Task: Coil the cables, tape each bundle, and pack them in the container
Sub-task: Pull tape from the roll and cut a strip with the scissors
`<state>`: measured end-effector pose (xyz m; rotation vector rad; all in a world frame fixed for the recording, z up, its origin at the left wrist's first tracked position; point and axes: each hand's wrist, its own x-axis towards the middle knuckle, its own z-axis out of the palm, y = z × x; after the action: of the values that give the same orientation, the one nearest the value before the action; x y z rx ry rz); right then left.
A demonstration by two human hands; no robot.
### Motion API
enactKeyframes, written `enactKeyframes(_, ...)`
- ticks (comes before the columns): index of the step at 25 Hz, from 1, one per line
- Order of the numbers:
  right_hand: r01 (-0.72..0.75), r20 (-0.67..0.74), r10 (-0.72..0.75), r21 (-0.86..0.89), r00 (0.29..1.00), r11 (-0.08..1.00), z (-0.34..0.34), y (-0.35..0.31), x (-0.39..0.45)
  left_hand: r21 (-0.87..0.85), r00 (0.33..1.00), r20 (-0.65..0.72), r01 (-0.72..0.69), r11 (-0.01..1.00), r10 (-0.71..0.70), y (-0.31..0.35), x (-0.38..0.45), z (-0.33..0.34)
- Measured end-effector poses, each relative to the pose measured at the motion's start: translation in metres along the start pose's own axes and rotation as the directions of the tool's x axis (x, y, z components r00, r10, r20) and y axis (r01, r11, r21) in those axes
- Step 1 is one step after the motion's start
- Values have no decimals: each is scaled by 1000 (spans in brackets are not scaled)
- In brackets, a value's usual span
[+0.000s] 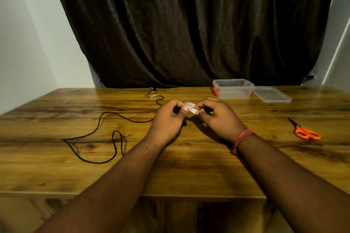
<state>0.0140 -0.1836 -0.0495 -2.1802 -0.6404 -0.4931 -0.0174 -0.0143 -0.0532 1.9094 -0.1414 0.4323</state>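
Both hands meet over the middle of the wooden table point(170, 172). My left hand point(167, 119) is closed around a small black cable bundle point(177, 110), with a black end poking out below it. A white tape roll point(191, 107) with pink print sits between the hands, pinched by both thumbs. My right hand point(217, 115) grips the roll's right side. A long loose black cable point(106, 138) snakes across the table to the left. A thinner cable point(154, 95) lies near the back edge. The clear container point(233, 89) stands open at the back right.
The container's clear lid point(271, 94) lies flat just right of it. Orange-handled scissors point(305, 131) rest at the right side of the table. A dark curtain point(189, 24) hangs behind the table's back edge.
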Motion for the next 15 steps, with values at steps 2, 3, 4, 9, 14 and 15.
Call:
enactKeyframes(2,-52,17,51,57,999,997,-1,-3,-2,33,998,-48,-35,999,37,2,0,0)
enactKeyframes(3,-78,35,75,91,997,993,-2,-5,-2,33,997,-70,-44,998,46,3,0,-1)
enactKeyframes(4,-102,55,96,122,994,987,-2,-6,-3,26,995,-87,-40,999,42,4,0,-1)
enactKeyframes(9,-162,170,134,166,976,973,-2,-4,-4,13,981,-181,-72,997,73,6,1,-8)
enactKeyframes(14,-140,220,86,239,972,961,-1,-4,-5,-54,975,-202,-108,993,95,5,1,-9)
enactKeyframes(15,-135,221,82,239,972,962,0,-4,-6,-70,973,-210,-114,991,97,5,1,-10)
